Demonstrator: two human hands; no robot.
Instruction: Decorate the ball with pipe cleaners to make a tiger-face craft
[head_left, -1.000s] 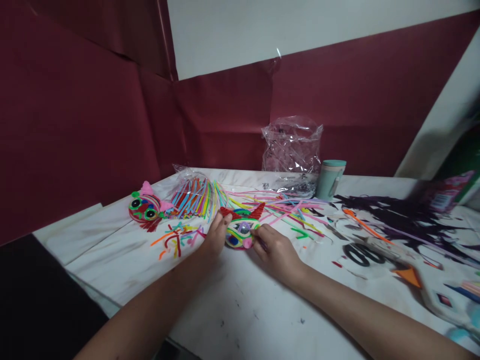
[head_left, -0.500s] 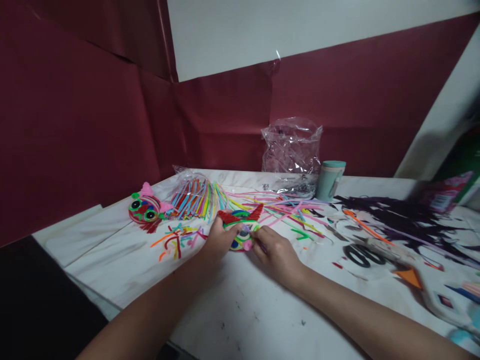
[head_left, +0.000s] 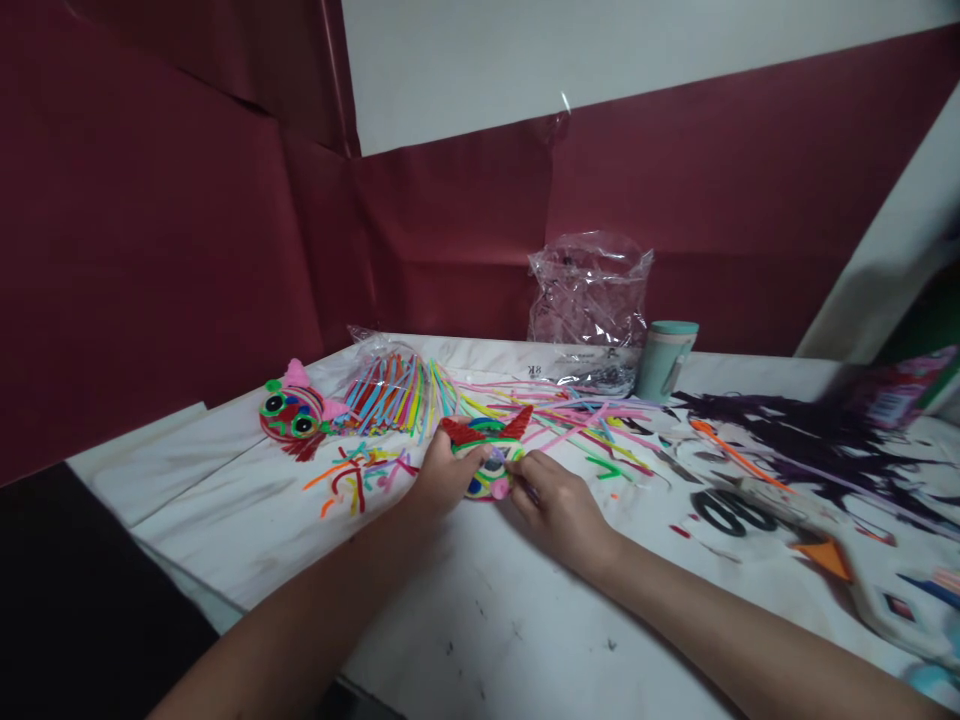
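Note:
A small pipe-cleaner animal face [head_left: 486, 452] with red ears, green bands and a pink nose lies on the white table [head_left: 480, 610]. My left hand [head_left: 444, 476] grips its left side, thumb pressed over the front. My right hand [head_left: 553, 502] pinches its right edge by the nose with closed fingers. A second, finished face [head_left: 292, 414] with pink ears sits further left, untouched.
Loose coloured pipe cleaners [head_left: 570, 420] are strewn behind the hands, cut bits [head_left: 358, 476] to the left. A bag of coloured sticks [head_left: 390, 388], a crumpled clear plastic bag [head_left: 589, 306] and a teal cup [head_left: 664, 360] stand at the back. Black scissors [head_left: 723, 508] and an orange tool [head_left: 823, 556] lie right.
My left thumb has slid over the front of the face, and both hands have closed in on it. The face has turned slightly flatter.

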